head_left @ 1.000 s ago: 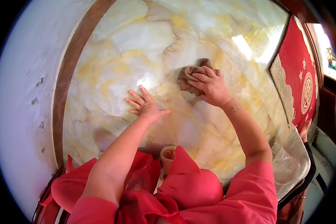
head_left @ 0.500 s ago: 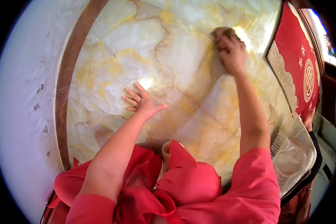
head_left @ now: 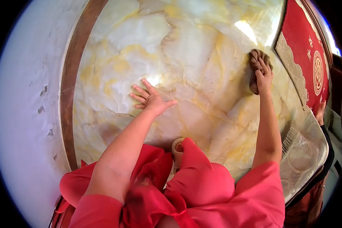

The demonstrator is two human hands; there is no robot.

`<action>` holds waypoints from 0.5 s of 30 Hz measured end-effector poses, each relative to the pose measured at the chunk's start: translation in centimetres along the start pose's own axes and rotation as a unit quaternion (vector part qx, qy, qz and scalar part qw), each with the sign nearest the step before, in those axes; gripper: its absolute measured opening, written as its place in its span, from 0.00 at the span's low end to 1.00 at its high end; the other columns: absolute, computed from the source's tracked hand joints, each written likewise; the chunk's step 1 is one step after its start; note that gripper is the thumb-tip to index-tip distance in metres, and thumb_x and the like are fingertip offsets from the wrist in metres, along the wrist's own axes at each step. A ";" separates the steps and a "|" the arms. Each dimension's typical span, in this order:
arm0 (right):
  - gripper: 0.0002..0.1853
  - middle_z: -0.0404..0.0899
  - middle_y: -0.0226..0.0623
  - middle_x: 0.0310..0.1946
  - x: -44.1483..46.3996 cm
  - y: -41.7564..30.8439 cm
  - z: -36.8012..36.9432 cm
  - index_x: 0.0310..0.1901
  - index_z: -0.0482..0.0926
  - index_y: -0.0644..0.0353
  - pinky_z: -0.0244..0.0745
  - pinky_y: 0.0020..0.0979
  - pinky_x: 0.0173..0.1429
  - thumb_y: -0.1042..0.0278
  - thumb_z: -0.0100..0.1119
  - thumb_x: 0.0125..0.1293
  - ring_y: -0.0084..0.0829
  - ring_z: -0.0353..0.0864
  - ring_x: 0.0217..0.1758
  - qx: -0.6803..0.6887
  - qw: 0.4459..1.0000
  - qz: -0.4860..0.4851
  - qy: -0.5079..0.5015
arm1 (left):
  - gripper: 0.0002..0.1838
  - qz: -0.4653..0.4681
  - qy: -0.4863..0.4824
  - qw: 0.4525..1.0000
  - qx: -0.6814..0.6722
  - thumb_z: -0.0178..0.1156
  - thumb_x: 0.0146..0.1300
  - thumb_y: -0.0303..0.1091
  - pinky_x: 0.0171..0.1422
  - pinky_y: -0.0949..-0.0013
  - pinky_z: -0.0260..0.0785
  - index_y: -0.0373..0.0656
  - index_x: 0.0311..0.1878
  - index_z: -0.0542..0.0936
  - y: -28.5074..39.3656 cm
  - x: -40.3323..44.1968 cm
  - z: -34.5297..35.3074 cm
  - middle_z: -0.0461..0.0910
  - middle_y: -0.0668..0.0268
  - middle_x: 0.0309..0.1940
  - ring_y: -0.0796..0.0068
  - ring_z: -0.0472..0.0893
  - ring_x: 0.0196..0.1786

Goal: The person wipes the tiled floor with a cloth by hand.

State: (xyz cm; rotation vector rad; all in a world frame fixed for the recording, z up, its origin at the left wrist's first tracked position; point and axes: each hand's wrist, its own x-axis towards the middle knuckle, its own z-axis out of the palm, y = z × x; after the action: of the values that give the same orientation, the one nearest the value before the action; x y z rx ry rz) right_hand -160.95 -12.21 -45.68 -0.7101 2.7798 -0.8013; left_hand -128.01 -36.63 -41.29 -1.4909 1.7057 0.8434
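Observation:
My left hand (head_left: 152, 100) rests flat on the glossy marble-patterned floor (head_left: 186, 68), its fingers spread and nothing under them that I can see. Over on the right, my right hand (head_left: 265, 78) presses a crumpled brown cloth (head_left: 257, 57) against the floor. Its fingers lie over the bunched cloth, and part of the cloth hangs out to the left of the palm. Both arms reach forward from pink-red sleeves.
A red mat (head_left: 300, 41) with a pale scalloped border lies at the right. Below it is a cream fringed cover (head_left: 304, 159), with another person's foot (head_left: 320, 113) beside it. A brown border strip (head_left: 68, 98) and scuffed white wall (head_left: 30, 106) run along the left.
My right hand has swept the cloth right and toward me, from the bright patch to nearer the red mat. My left hand stays planted; the view has shifted slightly.

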 end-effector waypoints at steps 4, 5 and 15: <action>0.32 0.66 0.39 0.65 -3.8 -4.3 3.3 0.60 0.74 0.34 0.57 0.49 0.70 0.65 0.58 0.48 0.52 0.57 0.68 -0.136 0.989 -0.035 0.053 | 0.79 -0.004 -0.007 1.000 0.006 0.75 0.40 0.58 0.70 0.30 0.28 0.46 0.69 0.15 0.1 -0.4 -0.3 0.10 0.40 0.69 0.34 0.17 0.71; 0.33 0.66 0.39 0.65 -6.0 -7.7 4.4 0.60 0.74 0.34 0.58 0.55 0.68 0.65 0.58 0.46 0.55 0.56 0.68 -0.151 0.988 -0.016 0.034 | 0.78 -0.001 -0.004 1.000 0.004 0.75 0.41 0.58 0.70 0.29 0.27 0.47 0.69 0.15 0.0 -0.3 -0.3 0.10 0.41 0.69 0.34 0.16 0.71; 0.31 0.66 0.38 0.62 -16.3 -16.5 9.3 0.63 0.72 0.48 0.57 0.42 0.64 0.73 0.54 0.53 0.41 0.61 0.66 0.190 0.980 0.047 0.040 | 0.73 0.042 0.011 0.997 -0.067 0.75 0.44 0.51 0.71 0.31 0.26 0.51 0.72 0.20 -1.2 -0.6 -0.2 0.11 0.45 0.71 0.38 0.16 0.72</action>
State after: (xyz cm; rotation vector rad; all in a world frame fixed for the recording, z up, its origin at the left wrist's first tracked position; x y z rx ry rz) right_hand -137.50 -20.85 -44.27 -0.4813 2.5857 -1.3168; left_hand -126.74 -36.57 -40.68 -1.5289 1.7682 1.0075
